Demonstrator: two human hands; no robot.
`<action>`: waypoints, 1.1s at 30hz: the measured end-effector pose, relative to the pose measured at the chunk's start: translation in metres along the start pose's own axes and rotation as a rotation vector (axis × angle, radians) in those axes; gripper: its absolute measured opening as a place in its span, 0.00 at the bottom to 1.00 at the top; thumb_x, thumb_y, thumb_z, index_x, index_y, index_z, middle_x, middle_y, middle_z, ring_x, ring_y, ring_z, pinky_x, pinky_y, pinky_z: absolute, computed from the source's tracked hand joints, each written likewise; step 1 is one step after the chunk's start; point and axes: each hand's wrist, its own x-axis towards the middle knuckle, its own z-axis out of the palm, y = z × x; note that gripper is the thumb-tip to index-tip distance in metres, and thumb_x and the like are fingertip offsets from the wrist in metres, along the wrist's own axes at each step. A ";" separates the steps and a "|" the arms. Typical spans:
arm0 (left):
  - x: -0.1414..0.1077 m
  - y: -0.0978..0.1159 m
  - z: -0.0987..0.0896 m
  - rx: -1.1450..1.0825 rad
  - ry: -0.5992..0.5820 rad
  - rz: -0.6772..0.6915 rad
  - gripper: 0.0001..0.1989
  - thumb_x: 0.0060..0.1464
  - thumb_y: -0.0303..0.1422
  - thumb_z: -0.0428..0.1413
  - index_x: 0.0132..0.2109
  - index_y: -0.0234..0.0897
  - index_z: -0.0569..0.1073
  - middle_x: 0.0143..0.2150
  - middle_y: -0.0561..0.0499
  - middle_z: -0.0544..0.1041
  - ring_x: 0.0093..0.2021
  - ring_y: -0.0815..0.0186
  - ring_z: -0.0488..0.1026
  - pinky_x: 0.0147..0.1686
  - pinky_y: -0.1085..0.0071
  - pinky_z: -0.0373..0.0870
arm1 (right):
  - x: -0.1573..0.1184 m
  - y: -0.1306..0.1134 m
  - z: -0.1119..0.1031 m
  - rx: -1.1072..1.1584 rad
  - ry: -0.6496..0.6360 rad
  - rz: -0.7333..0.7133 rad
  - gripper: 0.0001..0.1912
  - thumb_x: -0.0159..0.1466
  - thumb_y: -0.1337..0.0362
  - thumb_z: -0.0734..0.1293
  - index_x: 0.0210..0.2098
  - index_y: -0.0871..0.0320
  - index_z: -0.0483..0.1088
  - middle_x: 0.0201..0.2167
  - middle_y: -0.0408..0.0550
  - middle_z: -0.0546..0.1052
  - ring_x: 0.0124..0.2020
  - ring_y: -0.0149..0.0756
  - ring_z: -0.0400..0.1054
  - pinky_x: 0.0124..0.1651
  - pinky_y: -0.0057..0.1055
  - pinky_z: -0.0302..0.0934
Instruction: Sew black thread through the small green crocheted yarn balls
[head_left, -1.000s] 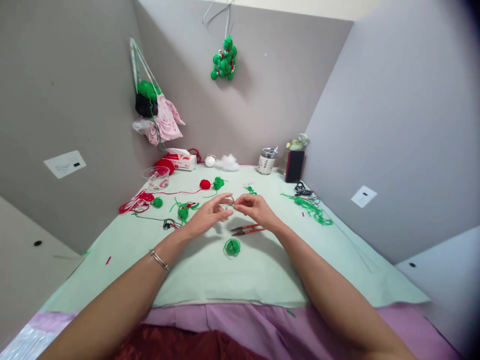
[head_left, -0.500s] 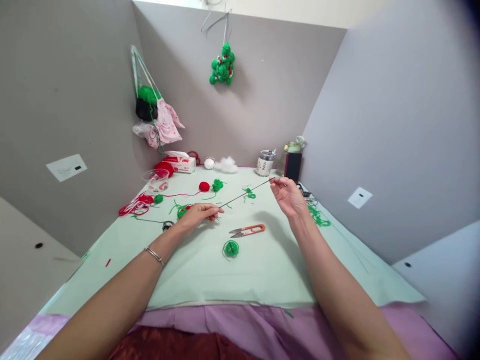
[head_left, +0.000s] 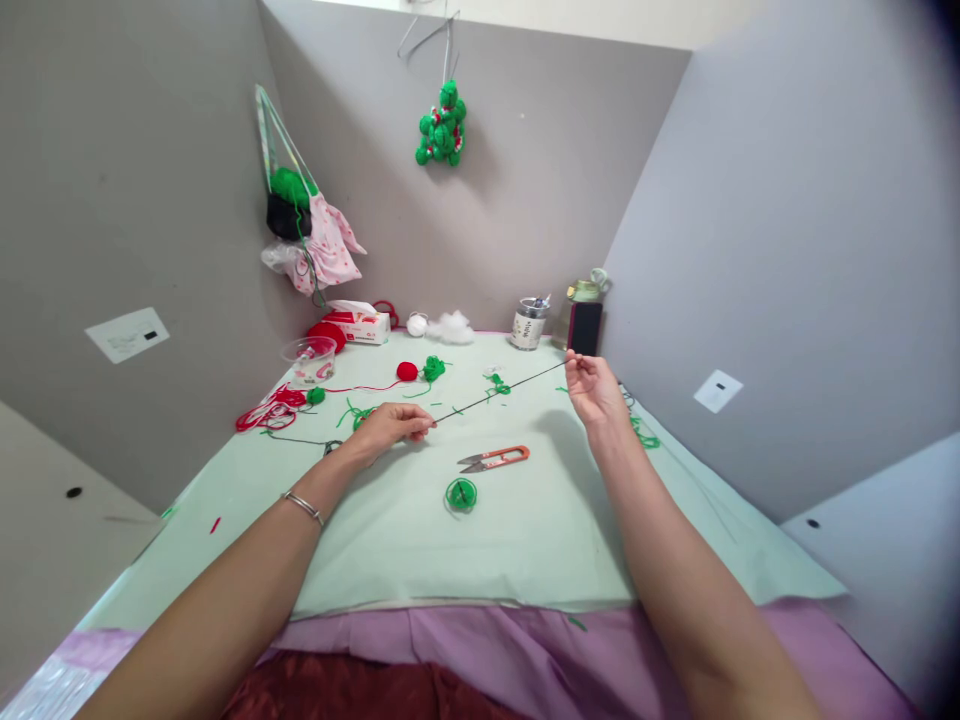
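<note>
A dark length of yarn (head_left: 501, 391) runs taut and slanting upward from my left hand to my right. My left hand (head_left: 391, 428), low over the table, pinches its lower end. Higher up at the right, my right hand (head_left: 592, 388) grips the other end between thumb and fingertips. Orange thread snips (head_left: 495, 459) lie on the table below the yarn. Just in front of them sits a small green yarn coil (head_left: 460, 494). Behind my left hand, a green yarn piece (head_left: 361, 414) is partly covered.
Red yarn (head_left: 277, 408), a clear plastic cup (head_left: 310, 362) and a tissue box (head_left: 360, 326) stand left. A red ball (head_left: 406, 371) and green yarn tangle (head_left: 433, 368) lie mid-table. A pen tin (head_left: 529, 325) and phone (head_left: 585, 328) are at the back right.
My right hand has moved to the right and my left hand slightly left, so a longer stretch of dark yarn shows between them. The snips and green coil have stayed put.
</note>
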 end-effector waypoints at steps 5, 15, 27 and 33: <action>-0.002 0.002 0.003 0.035 -0.036 0.004 0.18 0.46 0.46 0.64 0.32 0.33 0.79 0.28 0.50 0.77 0.28 0.69 0.70 0.33 0.72 0.65 | 0.001 0.001 -0.002 -0.021 -0.001 0.007 0.11 0.62 0.78 0.62 0.27 0.60 0.66 0.22 0.43 0.75 0.27 0.26 0.76 0.28 0.15 0.73; -0.002 0.003 0.004 0.102 -0.046 0.017 0.16 0.48 0.44 0.63 0.31 0.33 0.79 0.24 0.51 0.75 0.27 0.68 0.70 0.31 0.72 0.65 | 0.009 0.000 -0.011 -0.109 -0.003 -0.089 0.11 0.60 0.79 0.63 0.25 0.60 0.65 0.21 0.41 0.74 0.27 0.25 0.77 0.29 0.14 0.71; -0.002 0.004 -0.003 0.088 0.038 0.030 0.21 0.47 0.50 0.62 0.34 0.33 0.78 0.30 0.50 0.75 0.26 0.71 0.67 0.24 0.75 0.57 | 0.009 0.000 -0.017 -0.344 -0.157 -0.344 0.11 0.60 0.68 0.72 0.27 0.58 0.65 0.26 0.43 0.79 0.31 0.32 0.78 0.29 0.22 0.72; -0.001 0.003 0.001 0.079 0.228 0.069 0.22 0.42 0.47 0.66 0.39 0.35 0.76 0.32 0.52 0.74 0.25 0.71 0.65 0.25 0.74 0.58 | -0.021 0.013 0.000 -0.595 -0.432 -0.200 0.13 0.52 0.60 0.78 0.29 0.59 0.73 0.30 0.46 0.80 0.31 0.30 0.75 0.27 0.20 0.68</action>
